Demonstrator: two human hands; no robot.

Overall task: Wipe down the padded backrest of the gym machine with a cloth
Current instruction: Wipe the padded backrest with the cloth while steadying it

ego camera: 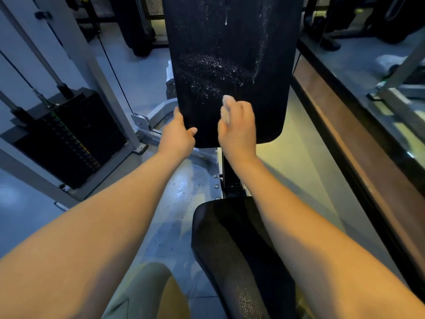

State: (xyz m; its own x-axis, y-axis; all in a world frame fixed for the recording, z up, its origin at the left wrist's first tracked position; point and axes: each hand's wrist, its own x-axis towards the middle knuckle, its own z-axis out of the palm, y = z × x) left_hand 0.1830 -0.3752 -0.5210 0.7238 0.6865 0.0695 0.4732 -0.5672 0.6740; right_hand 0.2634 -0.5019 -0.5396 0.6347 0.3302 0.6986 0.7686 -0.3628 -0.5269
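The black padded backrest [230, 54] fills the upper middle of the view, standing upright on the machine and narrowing slightly toward its rounded lower edge; white flecks and streaks of wet residue spread across its face, thickest in a band above the hands and along a line down its right side. Below it, in the lower right of the view, lies the black padded seat [230, 249], its near end speckled with small droplets. To the left stands the weight stack [66, 137] inside its pale grey frame [96, 72], with cables running down to it. A dark-edged mirror [368, 116] runs along the right side, and the floor [305, 157] between it and the machine is lit yellowish. Both bare forearms reach forward from the bottom corners. The left hand [178, 134] grips the lower left edge of the backrest, its thumb lying on the front face and its fingers wrapped around behind the pad. The right hand [239, 125] is closed into a fist around a small, pale bunched cloth [227, 104], which pokes out from the top of the fist and presses against the lower middle of the backrest, just beneath the band of residue.
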